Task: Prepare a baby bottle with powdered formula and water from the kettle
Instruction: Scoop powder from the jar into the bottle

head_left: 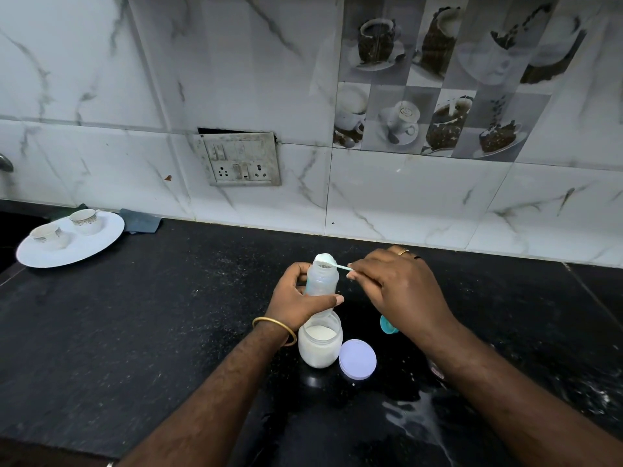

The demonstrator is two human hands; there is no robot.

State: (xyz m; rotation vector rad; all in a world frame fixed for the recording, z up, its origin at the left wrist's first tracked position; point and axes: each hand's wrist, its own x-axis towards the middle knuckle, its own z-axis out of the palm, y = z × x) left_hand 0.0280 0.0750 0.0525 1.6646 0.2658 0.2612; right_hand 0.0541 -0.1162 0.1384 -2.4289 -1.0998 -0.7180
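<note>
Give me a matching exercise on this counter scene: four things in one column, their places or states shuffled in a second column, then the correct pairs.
Things:
1. baby bottle
2. scoop
3. formula jar
4. lilac lid

States:
A. lying flat on the counter
B. open, with white powder inside
C. gripped by the left hand
D. pinched by the right hand, over the bottle's mouth

Pairs: 1-C, 2-D, 3-B, 4-A
</note>
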